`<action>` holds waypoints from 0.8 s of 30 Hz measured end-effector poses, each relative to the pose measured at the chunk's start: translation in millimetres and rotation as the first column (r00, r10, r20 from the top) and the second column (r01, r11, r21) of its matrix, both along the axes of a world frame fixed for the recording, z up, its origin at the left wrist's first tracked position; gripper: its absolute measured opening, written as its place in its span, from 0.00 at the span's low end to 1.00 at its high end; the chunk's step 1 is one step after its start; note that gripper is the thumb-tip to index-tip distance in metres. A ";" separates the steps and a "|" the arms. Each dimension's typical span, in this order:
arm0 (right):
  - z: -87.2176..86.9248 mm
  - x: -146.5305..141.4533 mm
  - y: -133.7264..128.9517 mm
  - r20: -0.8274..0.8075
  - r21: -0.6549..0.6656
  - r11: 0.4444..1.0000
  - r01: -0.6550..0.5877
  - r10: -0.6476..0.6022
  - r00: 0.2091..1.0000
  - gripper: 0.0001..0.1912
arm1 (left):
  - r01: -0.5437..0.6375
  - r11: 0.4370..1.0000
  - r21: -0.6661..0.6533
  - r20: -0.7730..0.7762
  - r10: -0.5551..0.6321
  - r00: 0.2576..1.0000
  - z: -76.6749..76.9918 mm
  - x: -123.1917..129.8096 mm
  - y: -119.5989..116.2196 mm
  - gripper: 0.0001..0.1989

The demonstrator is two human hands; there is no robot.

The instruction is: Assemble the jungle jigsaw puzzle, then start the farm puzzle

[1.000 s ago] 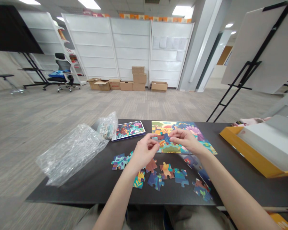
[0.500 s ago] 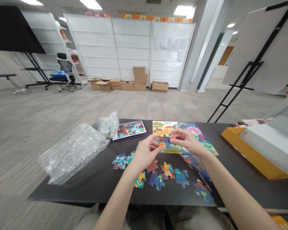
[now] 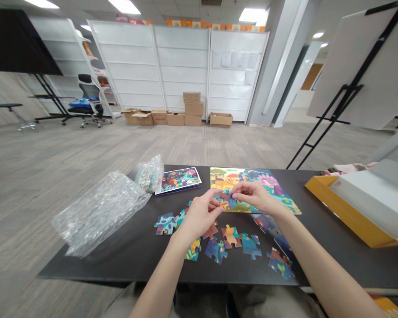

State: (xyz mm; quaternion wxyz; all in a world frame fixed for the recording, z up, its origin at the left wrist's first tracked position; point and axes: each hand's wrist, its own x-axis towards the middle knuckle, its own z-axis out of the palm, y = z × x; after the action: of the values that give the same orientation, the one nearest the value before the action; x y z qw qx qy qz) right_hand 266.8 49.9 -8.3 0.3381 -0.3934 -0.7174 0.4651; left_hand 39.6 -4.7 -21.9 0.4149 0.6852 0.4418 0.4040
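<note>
My left hand (image 3: 200,215) and my right hand (image 3: 254,196) pinch a blue and orange jigsaw piece (image 3: 226,199) from both sides, just over the lower edge of a partly assembled jigsaw puzzle (image 3: 242,176). The fingers hide most of that piece. Several loose jigsaw pieces (image 3: 231,236) lie on the table below my hands, and one teal group of pieces (image 3: 165,224) sits left of my left wrist. My left forearm hides part of the pieces near it.
A picture card (image 3: 179,180) lies beyond a bag of pieces (image 3: 149,175) and crumpled bubble wrap (image 3: 99,212), which overhangs the dark table (image 3: 119,263). A yellow box with a white lid (image 3: 361,207) stands at right, beside an easel (image 3: 341,101).
Both hands have moved down toward the puzzle's lower edge, carrying the piece with them. The loose pieces have not moved.
</note>
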 end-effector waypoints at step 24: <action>12.8 17.3 -7.5 0.253 -0.275 0.923 -0.270 0.340 0.906 0.16 | 0.214 0.977 0.002 -0.283 -0.204 0.937 1.4 1.3 -11.1 0.16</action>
State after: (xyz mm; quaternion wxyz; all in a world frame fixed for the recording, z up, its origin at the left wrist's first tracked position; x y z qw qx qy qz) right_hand 284.2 42.4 4.5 0.1010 -0.3774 -0.7531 0.5293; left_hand 40.8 -15.8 -20.5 0.3771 0.7853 0.4142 0.2636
